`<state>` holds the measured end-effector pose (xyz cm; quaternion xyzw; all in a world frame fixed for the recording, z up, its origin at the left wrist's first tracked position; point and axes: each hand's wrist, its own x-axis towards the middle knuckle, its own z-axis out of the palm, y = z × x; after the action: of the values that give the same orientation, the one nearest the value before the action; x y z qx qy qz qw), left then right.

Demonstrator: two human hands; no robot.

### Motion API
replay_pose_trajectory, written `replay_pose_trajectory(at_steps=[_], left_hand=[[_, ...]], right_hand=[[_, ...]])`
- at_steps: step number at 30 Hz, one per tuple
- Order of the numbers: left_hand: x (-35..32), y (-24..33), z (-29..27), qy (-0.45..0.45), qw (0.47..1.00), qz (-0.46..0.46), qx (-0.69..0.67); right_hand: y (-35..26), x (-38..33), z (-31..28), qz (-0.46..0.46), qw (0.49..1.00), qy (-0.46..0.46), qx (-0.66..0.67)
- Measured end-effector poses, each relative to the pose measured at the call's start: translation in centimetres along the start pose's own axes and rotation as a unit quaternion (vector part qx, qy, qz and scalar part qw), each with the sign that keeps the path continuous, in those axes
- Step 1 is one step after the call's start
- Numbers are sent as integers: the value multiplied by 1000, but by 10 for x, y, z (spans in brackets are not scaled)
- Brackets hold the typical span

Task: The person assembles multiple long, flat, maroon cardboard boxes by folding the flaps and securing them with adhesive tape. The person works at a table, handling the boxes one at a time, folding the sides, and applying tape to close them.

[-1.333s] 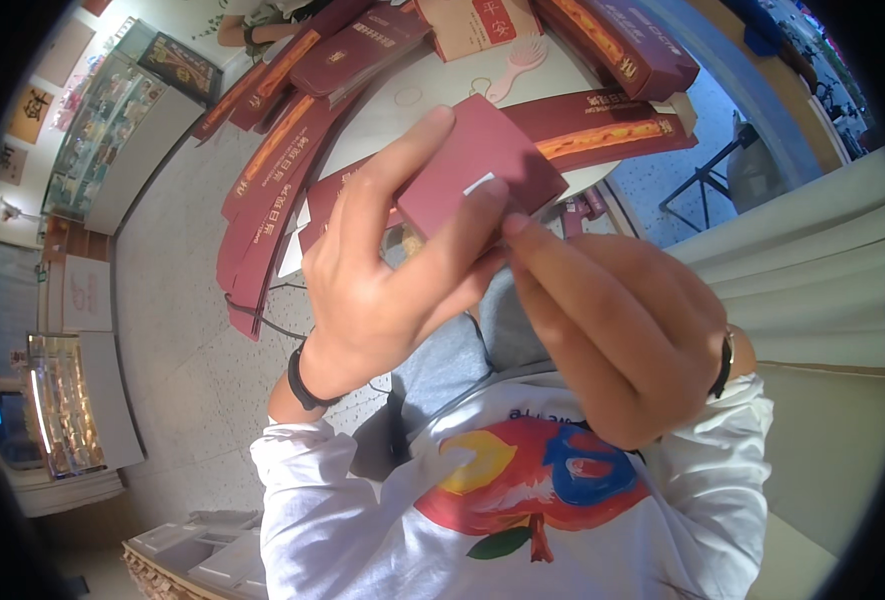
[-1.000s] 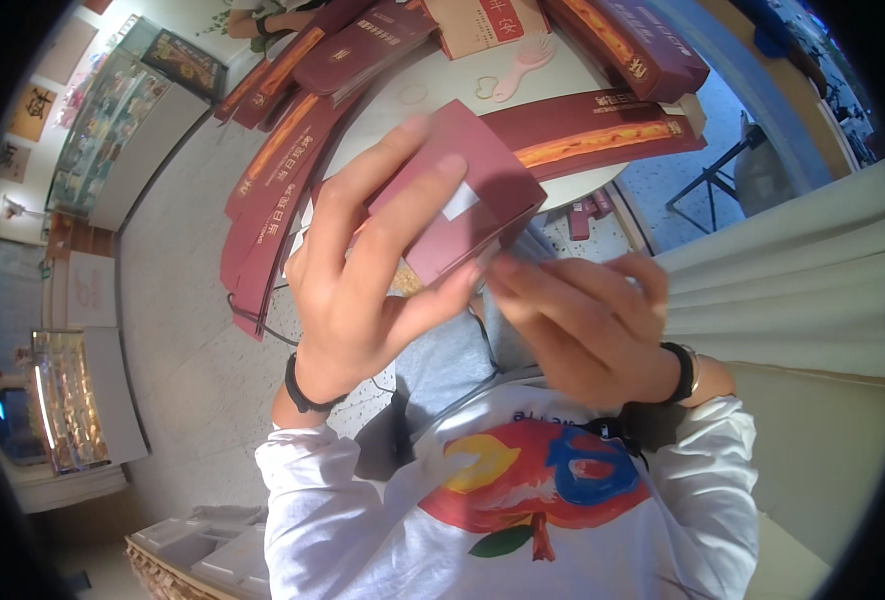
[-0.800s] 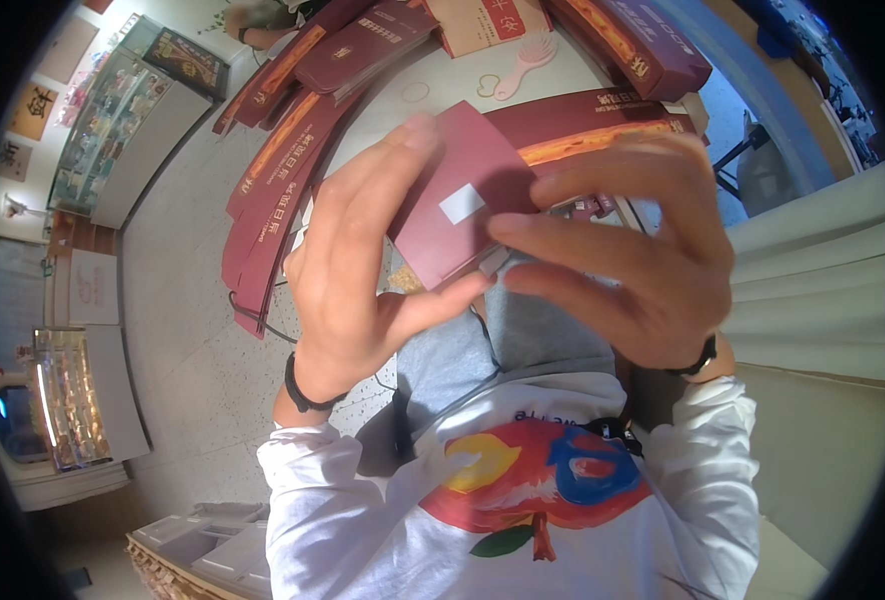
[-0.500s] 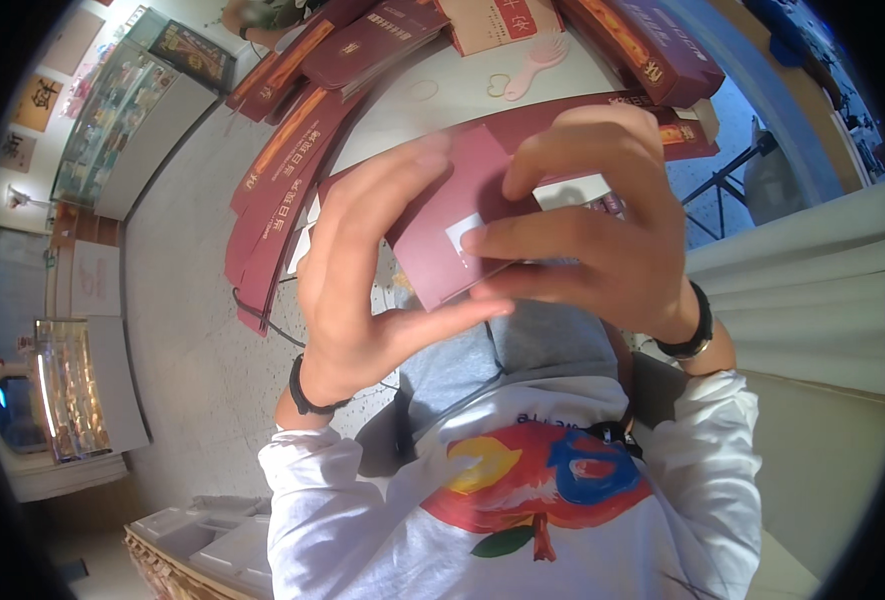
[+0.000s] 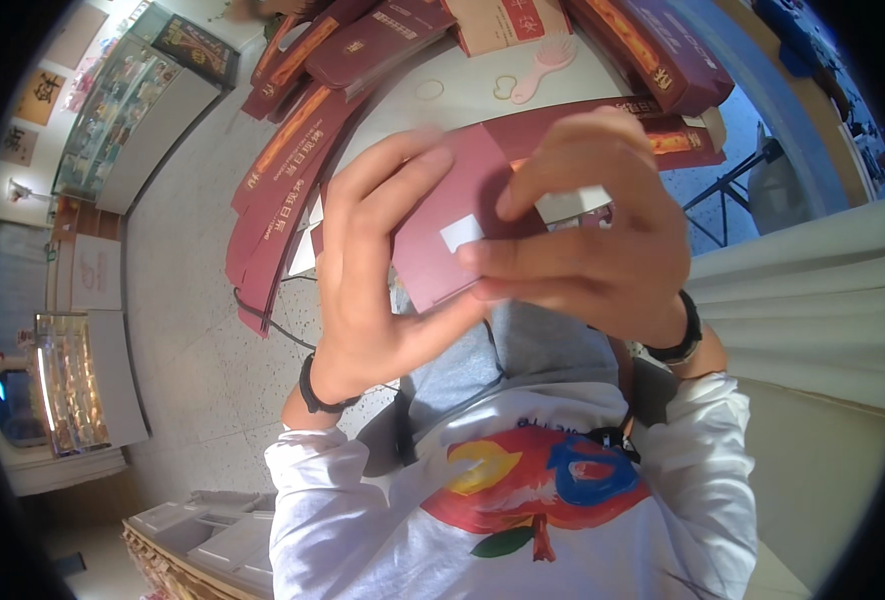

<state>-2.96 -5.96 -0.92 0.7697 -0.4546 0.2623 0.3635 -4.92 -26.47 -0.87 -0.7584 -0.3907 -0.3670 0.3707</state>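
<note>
Maroon carton (image 5: 430, 248) held up, white table (image 5: 394, 118) beyond it. Left hand (image 5: 364, 265) clamped on carton's left side, likely bracing it; right hand (image 5: 612, 235) pinches carton's near-right edge by white sticker (image 5: 458, 233), likely for control.

right grip (image 5: 607, 230) now over maroon box (image 5: 465, 185)

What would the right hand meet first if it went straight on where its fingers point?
The maroon box, close to its white patch; the fingertips of the right hand look to be at it or touching, though depth is unclear. Beyond it in that line comes the left hand.
</note>
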Motion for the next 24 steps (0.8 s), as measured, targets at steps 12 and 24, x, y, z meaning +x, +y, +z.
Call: replay_pose_trajectory(at_steps=[12,24], left_hand=[[-3,-2,9,48,997,-43,-46],[-40,12,1,-3,992,-28,-123]], right_hand=[[8,-6,16,-120,984,60,-119],[-22,-17,-3,-49,997,-39,45]])
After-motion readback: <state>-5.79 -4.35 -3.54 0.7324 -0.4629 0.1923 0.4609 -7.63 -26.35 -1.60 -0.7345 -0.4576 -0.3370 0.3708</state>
